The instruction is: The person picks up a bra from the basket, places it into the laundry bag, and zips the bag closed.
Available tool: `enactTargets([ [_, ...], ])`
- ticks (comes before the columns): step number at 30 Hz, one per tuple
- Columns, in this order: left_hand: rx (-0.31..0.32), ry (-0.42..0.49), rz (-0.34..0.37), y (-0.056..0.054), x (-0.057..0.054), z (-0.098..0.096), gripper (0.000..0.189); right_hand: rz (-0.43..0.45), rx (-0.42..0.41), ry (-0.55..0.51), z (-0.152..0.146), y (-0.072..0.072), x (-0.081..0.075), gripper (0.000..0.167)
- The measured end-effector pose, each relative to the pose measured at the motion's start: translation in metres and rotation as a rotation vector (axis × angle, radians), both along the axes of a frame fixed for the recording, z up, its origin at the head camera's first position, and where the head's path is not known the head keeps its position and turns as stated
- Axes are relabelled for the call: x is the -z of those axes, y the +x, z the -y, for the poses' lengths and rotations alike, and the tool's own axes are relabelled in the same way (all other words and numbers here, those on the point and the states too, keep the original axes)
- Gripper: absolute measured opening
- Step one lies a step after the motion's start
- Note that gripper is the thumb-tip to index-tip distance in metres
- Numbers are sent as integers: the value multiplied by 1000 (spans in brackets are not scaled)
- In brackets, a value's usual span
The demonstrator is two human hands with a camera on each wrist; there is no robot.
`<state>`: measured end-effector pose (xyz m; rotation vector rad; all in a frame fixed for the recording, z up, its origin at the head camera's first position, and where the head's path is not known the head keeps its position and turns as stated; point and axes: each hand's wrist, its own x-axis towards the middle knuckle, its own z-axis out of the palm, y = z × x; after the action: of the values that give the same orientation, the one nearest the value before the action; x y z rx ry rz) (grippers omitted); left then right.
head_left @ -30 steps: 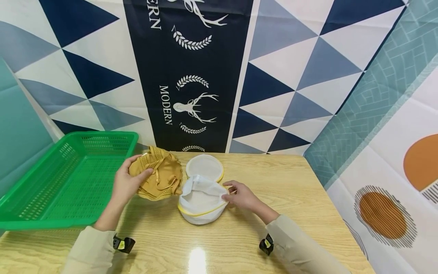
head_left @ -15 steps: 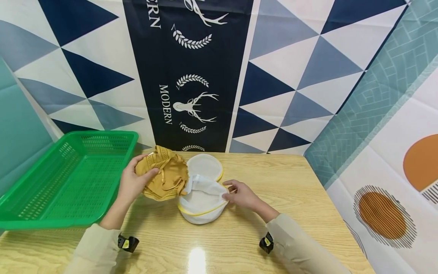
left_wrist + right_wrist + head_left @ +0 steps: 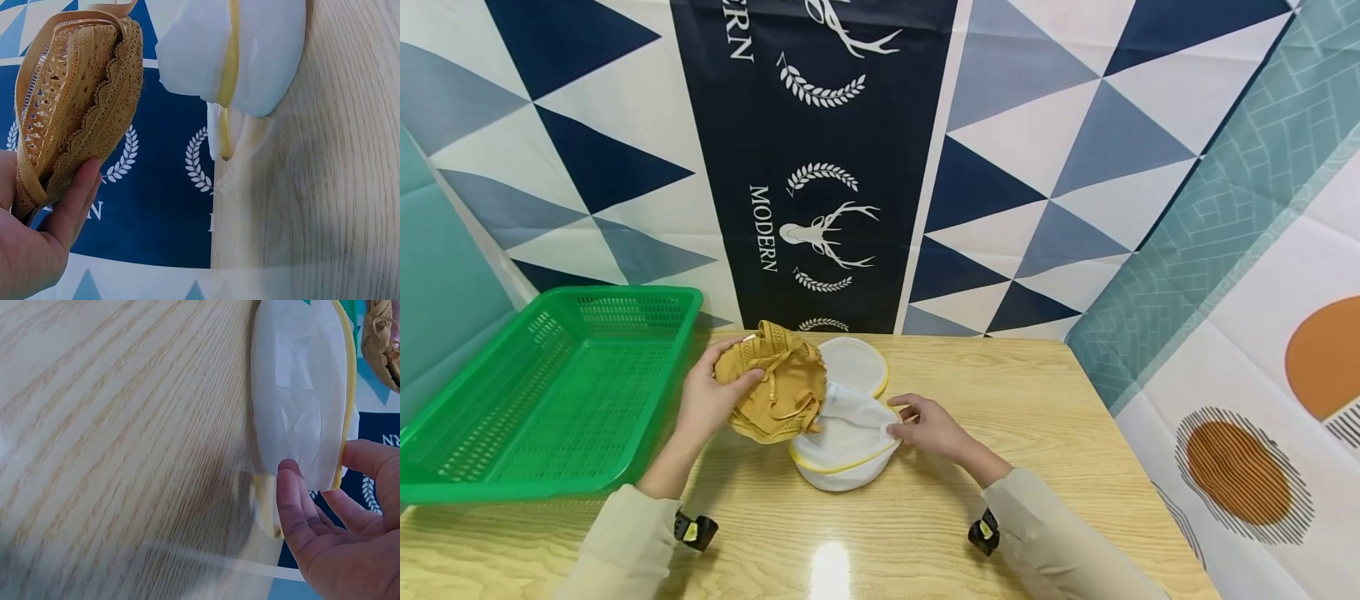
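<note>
A mustard-tan lace bra (image 3: 786,387), folded cup into cup, is in my left hand (image 3: 703,404), thumb on the near face and fingers behind. In the left wrist view the bra (image 3: 81,106) shows its lace trim and a strap. The bra's right side overlaps the opening of a white mesh laundry bag (image 3: 842,481) with yellow piping. The bag's round lid (image 3: 850,362) is folded back toward the wall. My right hand (image 3: 931,430) pinches the bag's right rim; in the right wrist view, thumb and fingers lie either side of the mesh wall (image 3: 303,394).
A green perforated basket (image 3: 572,400) stands on the left of the wooden table (image 3: 985,375), beside my left forearm. A patterned cloth wall (image 3: 820,125) rises behind the table's back edge. Another printed cloth (image 3: 1247,375) hangs along the right.
My left hand has carried the bra to the right, from beside the laundry bag to over the left part of its opening. The right hand and the bag have stayed in place.
</note>
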<state>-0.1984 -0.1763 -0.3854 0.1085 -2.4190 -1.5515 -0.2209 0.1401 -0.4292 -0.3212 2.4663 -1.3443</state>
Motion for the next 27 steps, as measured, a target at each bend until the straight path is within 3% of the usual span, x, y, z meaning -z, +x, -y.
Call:
enactTargets([
  [27, 46, 65, -46, -8, 6, -25, 52, 7, -16, 7, -1, -2, 2, 44],
])
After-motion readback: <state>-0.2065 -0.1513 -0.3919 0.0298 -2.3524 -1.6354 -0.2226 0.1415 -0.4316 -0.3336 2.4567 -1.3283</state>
